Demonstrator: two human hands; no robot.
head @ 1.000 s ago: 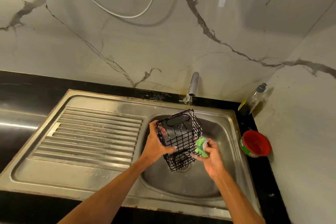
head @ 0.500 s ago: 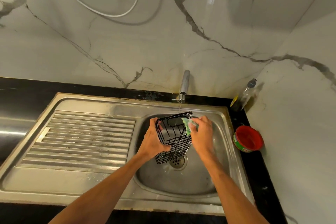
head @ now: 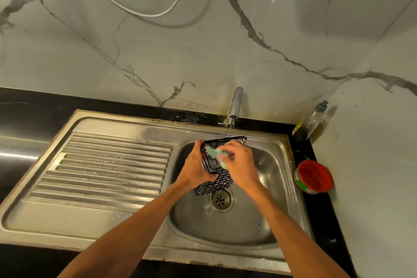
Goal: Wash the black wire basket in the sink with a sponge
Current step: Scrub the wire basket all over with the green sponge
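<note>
The black wire basket (head: 218, 181) hangs tilted over the steel sink bowl (head: 266, 216), its open top turned toward me. My left hand (head: 194, 168) grips its left side. My right hand (head: 242, 166) holds a green sponge (head: 214, 153) and presses it into the basket's opening; the sponge is blurred. A thin stream of water falls from the tap (head: 235, 106) onto the basket's far rim. Both hands hide much of the basket's upper part.
The drain (head: 221, 200) lies just below the basket. A ribbed draining board (head: 108, 165) fills the sink's left side. A red tub (head: 314, 177) and a dish-soap bottle (head: 314, 119) stand on the black counter at the right. Marble walls close in behind and to the right.
My right hand moved the sponge from the basket's lower right side up to its rim and then into its opening. The basket tipped with its opening more toward me.
</note>
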